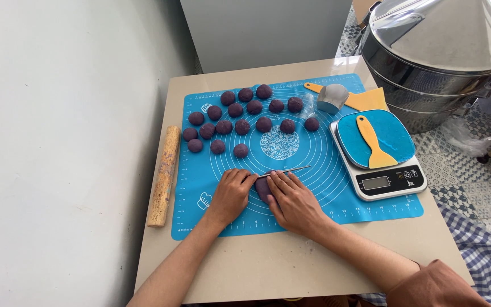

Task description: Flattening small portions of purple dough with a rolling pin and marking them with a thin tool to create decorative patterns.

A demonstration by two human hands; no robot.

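Observation:
My left hand and my right hand rest side by side on a blue silicone baking mat. Between them lies a lump of purple dough, mostly covered by my fingers. A thin metal blade or scraper sticks out to the right from under my fingertips, pressed against the dough. Several purple dough balls sit in rows on the far half of the mat.
A wooden rolling pin lies left of the mat. A kitchen scale at the right carries a blue piece with a yellow spatula. Behind it are a metal cup, a yellow scraper and a stacked steel steamer.

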